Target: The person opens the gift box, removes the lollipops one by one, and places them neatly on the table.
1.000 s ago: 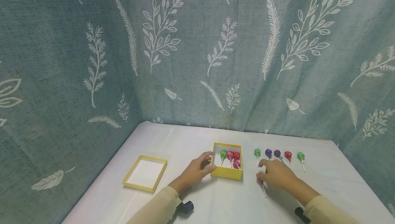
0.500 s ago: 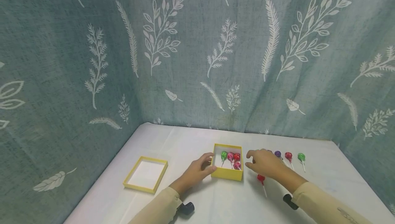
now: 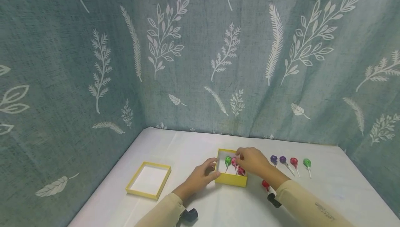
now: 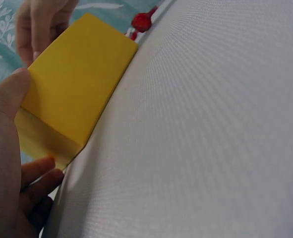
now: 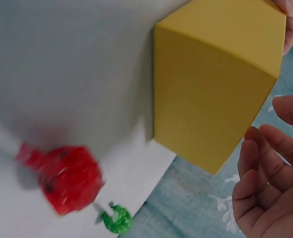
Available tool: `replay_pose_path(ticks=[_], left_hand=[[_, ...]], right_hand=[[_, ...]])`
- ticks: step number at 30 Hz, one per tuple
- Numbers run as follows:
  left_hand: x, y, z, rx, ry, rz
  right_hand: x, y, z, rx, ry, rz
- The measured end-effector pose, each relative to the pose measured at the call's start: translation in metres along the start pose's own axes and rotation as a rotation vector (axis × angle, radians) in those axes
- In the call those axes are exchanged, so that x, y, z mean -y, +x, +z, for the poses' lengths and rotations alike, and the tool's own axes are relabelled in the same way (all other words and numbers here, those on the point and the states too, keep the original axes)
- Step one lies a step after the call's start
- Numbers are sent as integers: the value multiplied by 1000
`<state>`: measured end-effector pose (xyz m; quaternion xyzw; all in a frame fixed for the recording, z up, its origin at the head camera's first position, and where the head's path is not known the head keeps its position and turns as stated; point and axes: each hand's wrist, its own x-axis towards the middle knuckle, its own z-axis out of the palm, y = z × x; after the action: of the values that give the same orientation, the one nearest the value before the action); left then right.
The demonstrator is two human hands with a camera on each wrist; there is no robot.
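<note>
A yellow open-topped box (image 3: pixel 231 179) stands on the white table, with a green lollipop (image 3: pixel 228 161), a pink lollipop (image 3: pixel 234 161) and another pinkish-red one (image 3: pixel 241 171) inside. My left hand (image 3: pixel 200 176) holds its left front corner, thumb at the top edge and fingers along the side. Over the box's right side reaches my right hand (image 3: pixel 254 161), covering that part of the inside. Its thumb and index finger are apart, and nothing shows between them in the right wrist view. Just right of the box lies a red lollipop (image 3: pixel 265 184), partly covered by the right wrist.
Two purple lollipops (image 3: pixel 274 159), a red one (image 3: pixel 293 161) and a green one (image 3: pixel 307 163) lie in a row at the right. Another green lollipop (image 5: pixel 117 219) lies behind the near red one. The yellow-rimmed lid (image 3: pixel 142 194) rests at the left. Patterned curtains stand behind.
My right hand has left the red lollipop on the table and moved left and back, over the box. The left hand has stayed at the box.
</note>
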<state>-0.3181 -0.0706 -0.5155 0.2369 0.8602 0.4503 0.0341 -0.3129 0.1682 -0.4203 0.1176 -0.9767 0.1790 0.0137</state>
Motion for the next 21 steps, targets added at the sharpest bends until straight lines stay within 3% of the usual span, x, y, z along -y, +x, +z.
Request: replay_pose_path(ticks=[12,21], left_hand=[[0,2,1,-9,22,24],[0,1,1,-7,17,18]], right_hand=[[11,15,15,53,44,17],[12,23,29,-21,-25,-15]])
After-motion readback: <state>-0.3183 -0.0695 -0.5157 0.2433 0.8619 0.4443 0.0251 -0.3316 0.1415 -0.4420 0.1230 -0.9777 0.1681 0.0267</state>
